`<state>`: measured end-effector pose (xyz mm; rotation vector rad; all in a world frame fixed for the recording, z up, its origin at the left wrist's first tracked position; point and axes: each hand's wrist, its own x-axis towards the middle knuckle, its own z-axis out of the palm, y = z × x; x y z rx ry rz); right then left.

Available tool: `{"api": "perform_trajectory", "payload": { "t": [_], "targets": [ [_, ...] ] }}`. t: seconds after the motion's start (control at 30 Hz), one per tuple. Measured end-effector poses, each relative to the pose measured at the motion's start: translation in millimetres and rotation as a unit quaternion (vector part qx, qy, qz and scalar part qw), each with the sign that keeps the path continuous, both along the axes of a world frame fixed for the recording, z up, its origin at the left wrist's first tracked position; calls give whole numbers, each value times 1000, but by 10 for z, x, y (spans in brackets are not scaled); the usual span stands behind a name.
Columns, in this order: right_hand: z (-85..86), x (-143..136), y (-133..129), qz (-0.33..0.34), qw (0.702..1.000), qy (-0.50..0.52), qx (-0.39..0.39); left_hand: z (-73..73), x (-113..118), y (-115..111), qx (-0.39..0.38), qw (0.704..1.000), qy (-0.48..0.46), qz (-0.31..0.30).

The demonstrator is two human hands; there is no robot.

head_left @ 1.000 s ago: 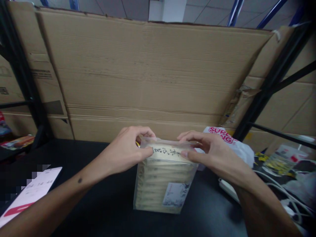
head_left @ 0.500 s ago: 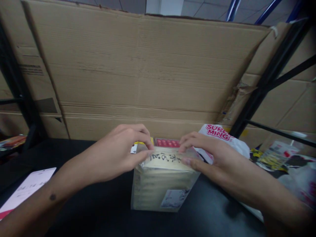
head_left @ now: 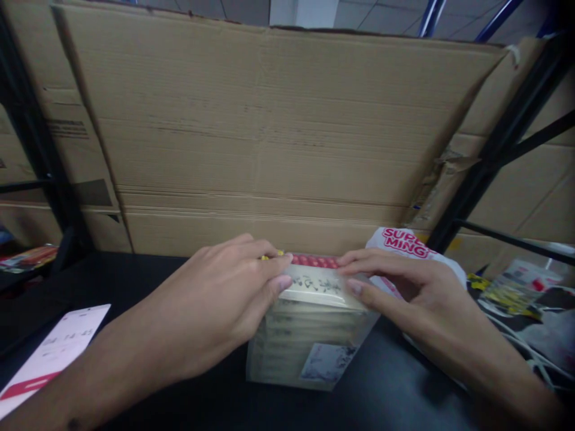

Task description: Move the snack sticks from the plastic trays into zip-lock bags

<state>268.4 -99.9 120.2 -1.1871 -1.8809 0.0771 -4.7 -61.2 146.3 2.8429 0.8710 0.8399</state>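
Note:
A pale box in clear plastic wrap (head_left: 309,335) stands on the black table, with dark brush characters on its top and a white label low on its front. Over the box's top left edge lies my left hand (head_left: 229,287), its thumb and fingers pressed on the wrap. My right hand (head_left: 395,281) grips the top right edge, thumb on top and fingers stretched toward the back. Behind the box a red patterned pack (head_left: 314,261) and a bit of yellow packaging show between my hands.
Cardboard sheets (head_left: 269,131) form a wall behind the black table (head_left: 179,395). At the left lies a white and red card (head_left: 58,347). To the right are a white bag with red letters (head_left: 413,242), a clear cup (head_left: 516,287) and cables.
My left hand has slid forward and inward over the box's top edge, and my right hand's fingers lie flatter. The whole view has shifted slightly, so everything appears a little further right.

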Motion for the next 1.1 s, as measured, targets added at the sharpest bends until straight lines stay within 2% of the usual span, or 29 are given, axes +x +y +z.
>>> {"api": "perform_trajectory", "payload": {
  "t": [0.13,0.3,0.57,0.9,1.0,1.1],
  "targets": [
    [67,30,19,5,999,-27,-17,37,49,123,-4,1000,-5,-5],
    [65,61,14,40,997,-52,32,39,81,196,-55,997,-58,-20],
    [-5,68,-7,39,985,-98,133,27,125,184,-52,994,-96,-16],
    [-48,37,33,50,995,-33,84,-14,167,194,-61,989,-131,37],
    [-93,58,37,52,995,-39,75,-19,147,232,-62,990,-129,19],
    [-158,80,19,65,995,-54,54,-19,118,267,-30,995,-96,-29]
  ]
}}
